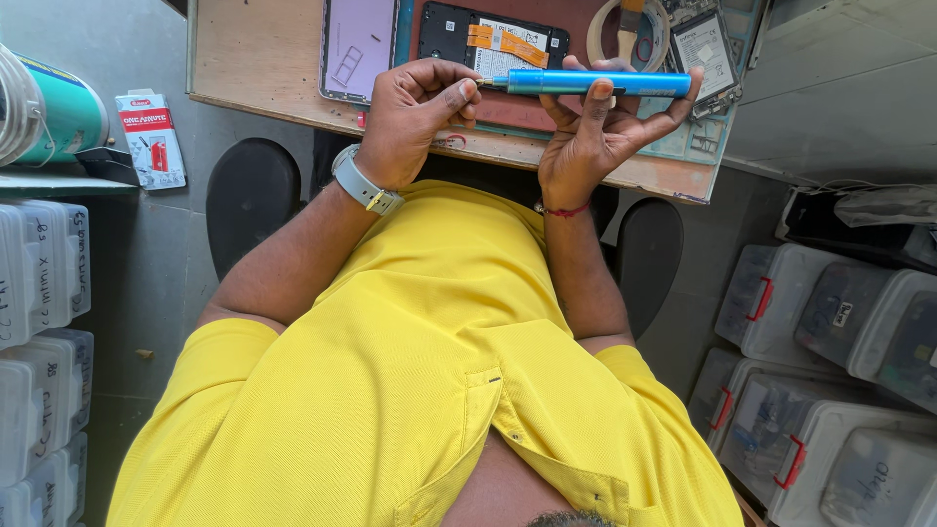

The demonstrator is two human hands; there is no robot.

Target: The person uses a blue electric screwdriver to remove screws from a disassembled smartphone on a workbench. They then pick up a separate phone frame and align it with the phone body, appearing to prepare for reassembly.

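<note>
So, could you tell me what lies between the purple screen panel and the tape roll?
An opened black phone with an orange ribbon cable lies there, seen in the head view.

I see the wooden workbench (264,59) at twelve o'clock, beyond my yellow-shirted chest. On it, from ten towards two o'clock, lie a flat glass screen panel (357,44), an opened black phone body (493,41), a roll of beige tape (630,24) and a small circuit module (705,54). My left hand (415,117) and right hand (595,132) meet above the bench edge, the long blue metal screwdriver pen (586,83) lying crosswise between them. Stacked clear plastic storage boxes (830,381) stand at four o'clock, and more clear plastic bins (39,332) at eight.
</note>
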